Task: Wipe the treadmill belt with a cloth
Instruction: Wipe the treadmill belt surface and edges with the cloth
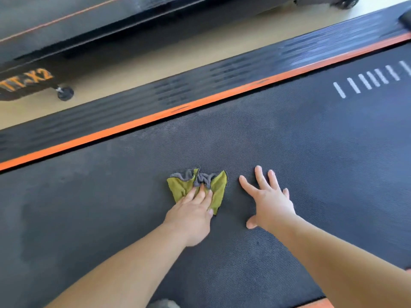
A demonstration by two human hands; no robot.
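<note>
The dark textured treadmill belt point(289, 134) fills most of the head view. A crumpled green and grey cloth point(182, 185) lies on it near the middle. My left hand point(191, 214) presses flat on the cloth's near part with straight fingers. My right hand point(269, 201) rests on the bare belt just right of the cloth, fingers spread, apart from the cloth.
An orange stripe point(155, 118) and a black ribbed side rail point(200, 85) border the belt's far edge. Beyond a strip of beige floor point(155, 58) stands a second treadmill point(55, 30) with a small wheel point(65, 93). White marks point(369, 81) are printed on the belt at the right.
</note>
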